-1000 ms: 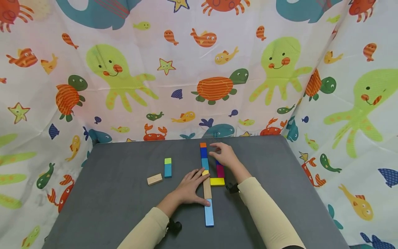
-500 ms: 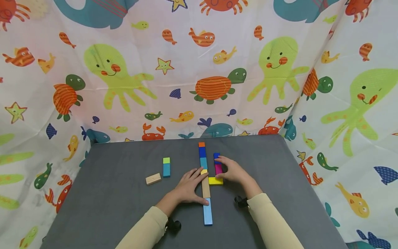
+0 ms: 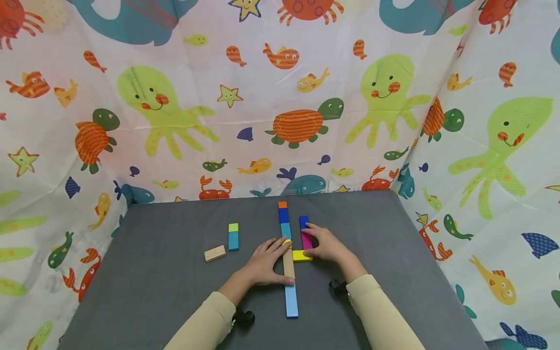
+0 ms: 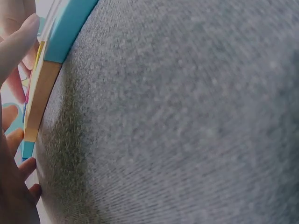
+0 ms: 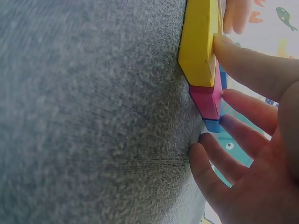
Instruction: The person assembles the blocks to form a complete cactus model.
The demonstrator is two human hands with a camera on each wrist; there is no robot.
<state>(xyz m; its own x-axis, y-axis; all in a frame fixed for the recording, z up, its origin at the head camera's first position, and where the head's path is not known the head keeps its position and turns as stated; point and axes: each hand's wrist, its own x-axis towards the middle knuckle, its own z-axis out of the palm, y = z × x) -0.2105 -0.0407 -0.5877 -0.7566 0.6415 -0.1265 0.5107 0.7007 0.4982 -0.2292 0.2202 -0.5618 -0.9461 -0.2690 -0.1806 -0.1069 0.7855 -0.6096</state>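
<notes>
Wooden blocks form a column: an orange block (image 3: 282,205), a dark blue block (image 3: 283,216), a teal block (image 3: 286,230), a plain wooden block (image 3: 288,266) and a light blue block (image 3: 291,304). My left hand (image 3: 264,263) rests on it with spread fingers, its thumb near the joint between the wooden and light blue blocks. A yellow block (image 3: 300,256) juts rightward from the column. Beyond it stand a magenta block (image 3: 306,241) and a blue block (image 3: 304,222). My right hand (image 3: 329,245) touches these from the right, thumb on the yellow block (image 5: 198,44), relaxed fingers beside the magenta block (image 5: 208,100).
To the left lie a loose wooden block (image 3: 215,253) and a teal block (image 3: 234,241) with a green block (image 3: 234,227) at its far end. All rest on a grey cloth-covered table (image 3: 166,272). A curtain (image 3: 258,112) printed with sea animals rises behind.
My right hand has come down from above the far end of the column to the blue, magenta and yellow blocks. The left hand keeps its place on the column.
</notes>
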